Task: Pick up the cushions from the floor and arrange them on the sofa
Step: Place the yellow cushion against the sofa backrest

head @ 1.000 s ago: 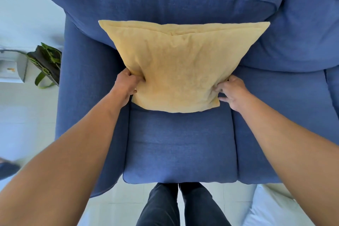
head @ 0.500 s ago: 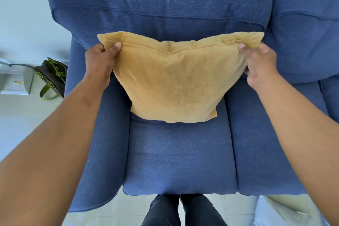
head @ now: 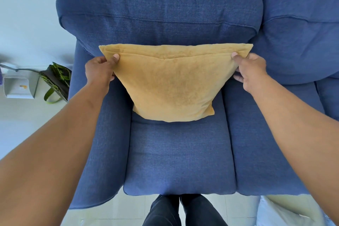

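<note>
A mustard-yellow cushion stands on the seat of the blue sofa, leaning back against the backrest. My left hand pinches its upper left corner, thumb on the front face. My right hand pinches the upper right corner the same way. The cushion's bottom edge rests on the left seat pad. A white cushion lies on the floor at the lower right, partly cut off by the frame edge.
The sofa's left armrest is under my left forearm. A green and black bag and a white box sit on the floor left of the sofa. My dark trouser legs stand against the sofa's front edge.
Both hands moved from the cushion's lower sides up to its top corners. The cushion's top edge is now pulled straighter and flatter against the backrest.
</note>
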